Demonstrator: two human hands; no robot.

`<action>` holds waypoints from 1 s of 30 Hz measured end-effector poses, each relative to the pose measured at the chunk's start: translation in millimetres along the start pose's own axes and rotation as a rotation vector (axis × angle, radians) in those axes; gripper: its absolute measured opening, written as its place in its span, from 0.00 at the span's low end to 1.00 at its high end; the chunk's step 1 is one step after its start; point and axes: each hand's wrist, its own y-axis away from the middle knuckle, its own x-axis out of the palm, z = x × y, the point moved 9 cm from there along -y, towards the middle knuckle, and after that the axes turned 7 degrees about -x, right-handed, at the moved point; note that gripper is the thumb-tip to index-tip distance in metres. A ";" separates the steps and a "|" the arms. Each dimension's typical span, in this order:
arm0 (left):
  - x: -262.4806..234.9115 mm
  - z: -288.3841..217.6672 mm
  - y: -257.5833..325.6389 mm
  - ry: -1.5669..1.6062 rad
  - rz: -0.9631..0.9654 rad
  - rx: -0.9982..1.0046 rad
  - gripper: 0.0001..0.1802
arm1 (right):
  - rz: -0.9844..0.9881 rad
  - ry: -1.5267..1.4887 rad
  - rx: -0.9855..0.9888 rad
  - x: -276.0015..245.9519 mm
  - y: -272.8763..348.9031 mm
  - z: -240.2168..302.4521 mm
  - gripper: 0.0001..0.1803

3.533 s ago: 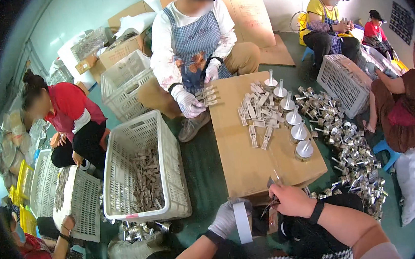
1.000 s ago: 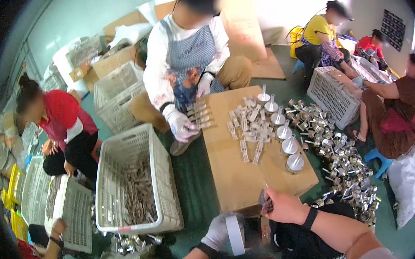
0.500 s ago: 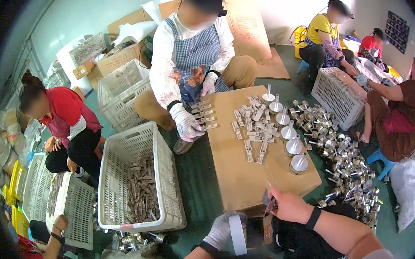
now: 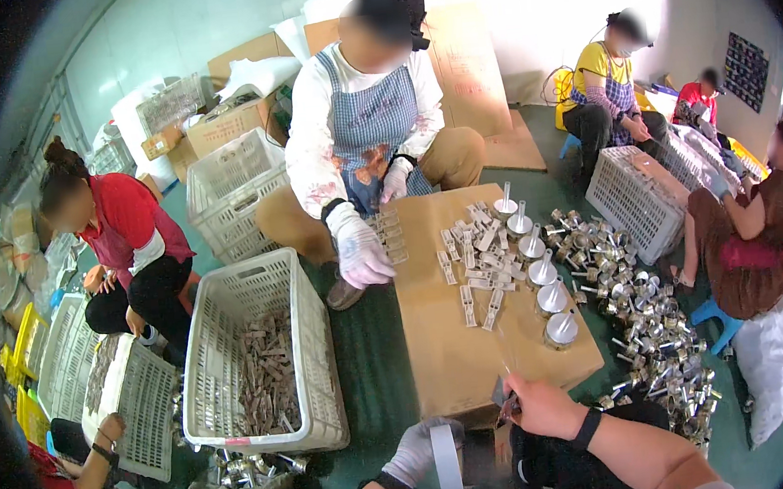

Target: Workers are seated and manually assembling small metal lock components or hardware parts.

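Low in the head view, my gloved left hand [image 4: 417,455] is closed around a white band [image 4: 446,461], which looks like a tape roll seen edge-on. To its right, my bare right hand [image 4: 543,406] pinches a small dark flat piece [image 4: 501,397] at the near edge of a cardboard box [image 4: 449,370]. Its kind is unclear. A line of round metal lids with upright stems [image 4: 552,298] stands along the box's right side. Left of them lies a pile of pale metal clips [image 4: 483,255]. More clips [image 4: 392,235] form a row by the co-worker's gloved hand [image 4: 363,254].
Left of the box stands a white plastic crate [image 4: 325,390] holding many clips. Stemmed metal parts [image 4: 652,343] are heaped on the floor to the right. A co-worker in a checked apron [image 4: 371,116] sits opposite, and other people work on both sides.
The view has tilted slightly, so the scene sits lower. The opposite co-worker's gloved hand has come away from the clip row. My hands keep nearly the same places and grips.
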 end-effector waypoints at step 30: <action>4.2 -9.6 0.8 -0.093 -0.042 0.095 0.11 | 0.103 -0.083 0.040 10.3 3.3 -4.7 0.16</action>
